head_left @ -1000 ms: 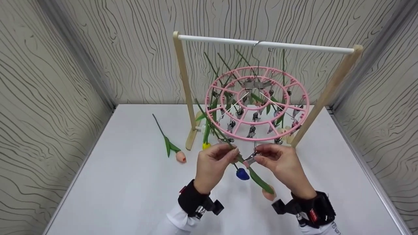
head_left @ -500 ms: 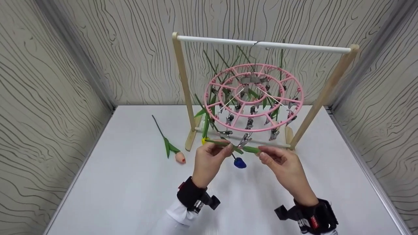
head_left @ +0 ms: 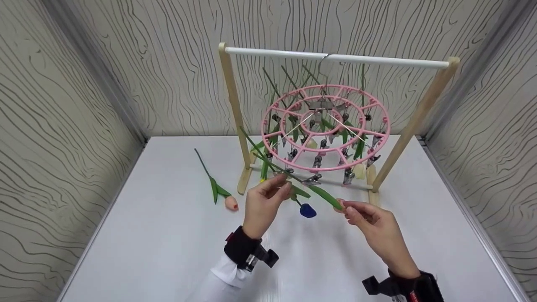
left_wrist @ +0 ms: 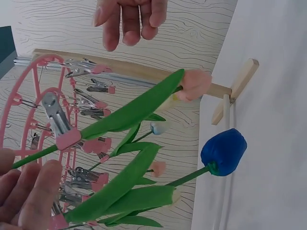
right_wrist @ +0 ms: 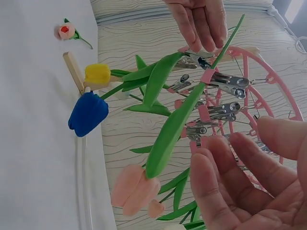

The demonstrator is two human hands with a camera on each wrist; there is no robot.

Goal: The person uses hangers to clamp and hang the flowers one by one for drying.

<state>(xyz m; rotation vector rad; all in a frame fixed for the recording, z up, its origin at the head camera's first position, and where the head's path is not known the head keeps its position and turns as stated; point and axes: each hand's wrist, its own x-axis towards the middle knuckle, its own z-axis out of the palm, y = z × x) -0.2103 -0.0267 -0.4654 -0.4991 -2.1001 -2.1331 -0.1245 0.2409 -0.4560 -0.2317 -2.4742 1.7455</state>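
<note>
A pink tulip with a long green leaf hangs tilted, its stem in the pink-tipped jaws of a metal clip. My left hand is beside that stem, fingers loosely bent; whether it touches the stem is unclear. My right hand overlaps the blossom in the head view, but both wrist views show its relaxed fingers apart from it. A blue tulip hangs next to it, below the pink round clip hanger.
The hanger hooks over the white bar of a wooden-legged stand. Several more tulips hang from its clips, including a yellow one. Another pink tulip lies on the white table at left.
My right hand has let go of the clip and moved right and down. My left hand has shifted slightly left, its hold on the stem loosened. The pink tulip stays in the clip.
</note>
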